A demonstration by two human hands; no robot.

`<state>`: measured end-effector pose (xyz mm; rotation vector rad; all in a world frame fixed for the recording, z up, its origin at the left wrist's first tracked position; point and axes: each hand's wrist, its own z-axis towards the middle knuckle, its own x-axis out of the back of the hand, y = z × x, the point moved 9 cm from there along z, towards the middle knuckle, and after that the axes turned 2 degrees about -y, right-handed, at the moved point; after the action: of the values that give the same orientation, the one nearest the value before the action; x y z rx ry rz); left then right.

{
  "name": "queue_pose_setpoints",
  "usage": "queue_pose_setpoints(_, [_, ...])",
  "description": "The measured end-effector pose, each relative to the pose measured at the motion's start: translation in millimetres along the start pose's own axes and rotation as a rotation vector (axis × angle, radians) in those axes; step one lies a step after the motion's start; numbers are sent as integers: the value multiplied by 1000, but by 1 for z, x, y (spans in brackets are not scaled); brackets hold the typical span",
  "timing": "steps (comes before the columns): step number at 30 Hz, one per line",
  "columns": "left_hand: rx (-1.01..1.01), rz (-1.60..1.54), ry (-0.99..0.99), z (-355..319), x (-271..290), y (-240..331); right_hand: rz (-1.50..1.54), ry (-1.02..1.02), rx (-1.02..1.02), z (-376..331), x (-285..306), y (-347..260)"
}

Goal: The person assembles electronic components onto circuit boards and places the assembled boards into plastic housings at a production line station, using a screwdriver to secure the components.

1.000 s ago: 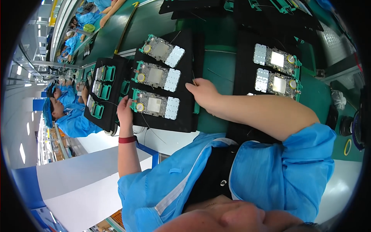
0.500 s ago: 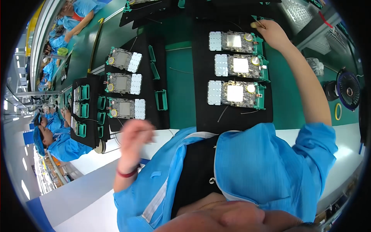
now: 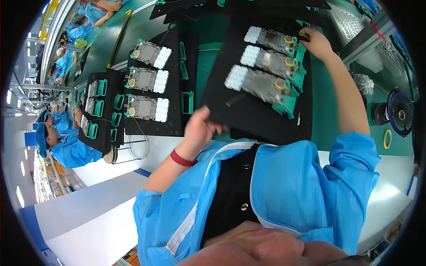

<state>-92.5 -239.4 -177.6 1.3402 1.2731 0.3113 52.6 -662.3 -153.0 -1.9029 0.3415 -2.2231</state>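
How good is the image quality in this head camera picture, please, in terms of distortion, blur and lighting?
Head view: strong fisheye, so the green bench and the black tray bow toward the dark circular rim; lighting is bright and even, shadows faint; the left hand at the tray's near edge is slightly motion-soft, the right hand and circuit boards reasonably sharp; far co-workers are small and indistinct.

Electronics assembly line: circuit boards [image 3: 146, 107] on trays, blue-smocked workers [image 3: 66, 148] along green bench [image 3: 106, 42]

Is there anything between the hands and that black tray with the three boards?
Nothing visible. The left hand already grips the black tray at its near left corner, and the right hand holds its far right edge beside the top board.
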Motion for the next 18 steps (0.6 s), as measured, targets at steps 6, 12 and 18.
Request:
queue_pose_setpoints(6, [-133,-545,-149,0,-15,24,-22,67,-50,-26,7,-30])
queue_pose_setpoints(12, [47,-229,28,-14,-10,3,411,-251,-101,-38,-9,-12])
queue_pose_setpoints(18, [117,-463,-150,9,-13,34,1172,-400,-468,-135,25,-2])
